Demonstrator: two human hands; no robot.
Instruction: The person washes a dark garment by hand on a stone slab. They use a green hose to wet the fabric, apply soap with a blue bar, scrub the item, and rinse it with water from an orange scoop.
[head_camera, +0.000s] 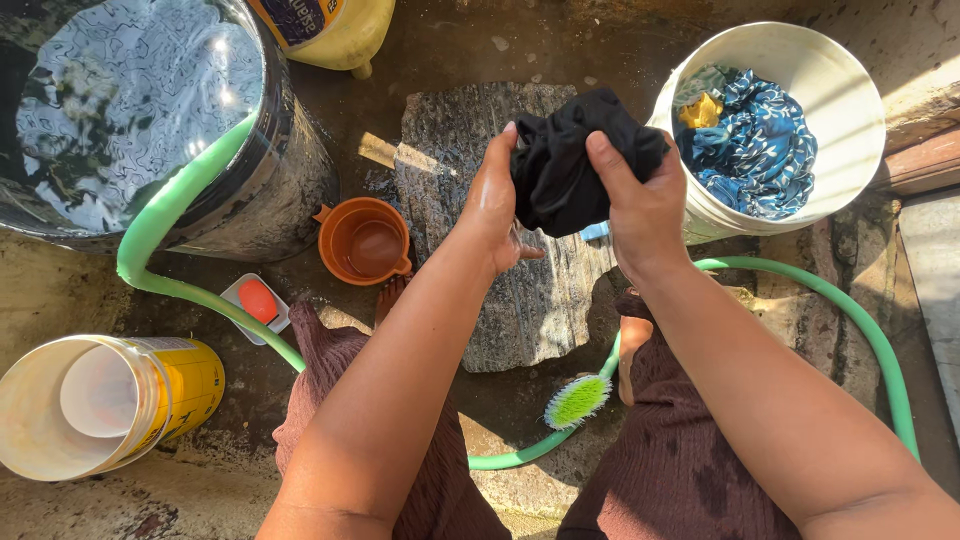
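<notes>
Both of my hands grip a wadded black cloth (560, 165), held up in the air above a flat grey washing stone (520, 300). My left hand (492, 200) clasps its left side, thumb up against the fabric. My right hand (640, 195) wraps over its right side with the thumb on top. The cloth looks bunched and twisted between them. Just right of the cloth stands a white bucket (850, 90) holding blue patterned and yellow clothes (755, 140).
A large dark drum of water (290, 170) stands at upper left with a green hose (170, 215) hanging from it and looping over the ground. An orange scoop cup (362, 240), a soap dish (257, 303), a green scrub brush (577, 400), a yellow-and-white container (185, 385) and a yellow jug (350, 35) lie around.
</notes>
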